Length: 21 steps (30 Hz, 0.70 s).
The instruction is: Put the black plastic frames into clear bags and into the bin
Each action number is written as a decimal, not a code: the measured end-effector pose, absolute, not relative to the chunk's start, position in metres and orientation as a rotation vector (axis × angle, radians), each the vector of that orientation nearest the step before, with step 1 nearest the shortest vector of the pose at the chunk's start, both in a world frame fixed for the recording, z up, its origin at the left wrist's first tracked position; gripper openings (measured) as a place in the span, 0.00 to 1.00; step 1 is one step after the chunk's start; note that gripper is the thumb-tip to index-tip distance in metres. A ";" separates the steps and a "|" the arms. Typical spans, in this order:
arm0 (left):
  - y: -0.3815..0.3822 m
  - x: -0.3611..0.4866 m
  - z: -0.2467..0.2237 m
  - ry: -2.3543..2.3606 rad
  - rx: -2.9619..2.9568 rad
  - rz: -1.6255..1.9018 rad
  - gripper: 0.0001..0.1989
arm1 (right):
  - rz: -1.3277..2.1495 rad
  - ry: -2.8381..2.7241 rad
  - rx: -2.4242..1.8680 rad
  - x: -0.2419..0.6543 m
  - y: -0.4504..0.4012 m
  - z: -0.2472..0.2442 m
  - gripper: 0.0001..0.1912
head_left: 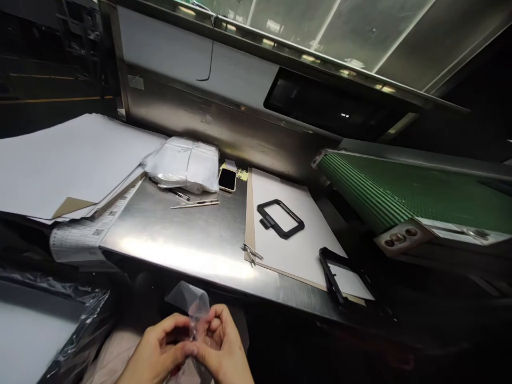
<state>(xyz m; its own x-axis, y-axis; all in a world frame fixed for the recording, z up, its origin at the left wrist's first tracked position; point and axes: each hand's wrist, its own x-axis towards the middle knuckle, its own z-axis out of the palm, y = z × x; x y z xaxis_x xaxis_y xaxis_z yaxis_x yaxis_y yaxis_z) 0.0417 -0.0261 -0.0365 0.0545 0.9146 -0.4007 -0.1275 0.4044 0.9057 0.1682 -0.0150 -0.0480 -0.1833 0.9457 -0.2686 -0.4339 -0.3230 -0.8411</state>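
Observation:
In front of the bench edge, low in the head view, a clear plastic bag is pinched between both hands. My left hand grips it from the left with the thumb and fingers closed. From the right, my right hand holds the same plastic, its fingers curled and its thumb close to the left one. The upper part of the bag sticks up loosely above the fingers. Its lower part is mostly hidden by the hands.
On the metal bench lie a bundle of clear bags, a phone-like device, tweezers and nippers. A black frame rests on white board; another frame overhangs the edge. A green conveyor stands right, paper sheets left.

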 end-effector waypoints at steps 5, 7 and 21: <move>-0.014 0.064 -0.032 1.181 1.064 0.654 0.11 | 1.715 -0.770 -1.145 0.195 -0.045 -0.063 0.18; -0.013 0.071 -0.029 1.172 1.083 0.542 0.11 | 1.716 -0.805 -1.183 0.209 -0.050 -0.067 0.14; 0.000 0.106 -0.048 0.913 0.087 0.597 0.07 | 1.629 0.169 -0.563 0.313 -0.069 -0.093 0.27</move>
<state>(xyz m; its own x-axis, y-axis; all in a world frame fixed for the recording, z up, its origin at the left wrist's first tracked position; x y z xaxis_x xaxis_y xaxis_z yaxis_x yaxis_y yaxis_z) 0.1063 -0.0004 -0.0482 0.4617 0.5210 -0.7178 -0.4488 0.8353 0.3176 0.3126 -0.0690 -0.0934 -0.0375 0.8916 -0.4513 -0.9653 -0.1491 -0.2144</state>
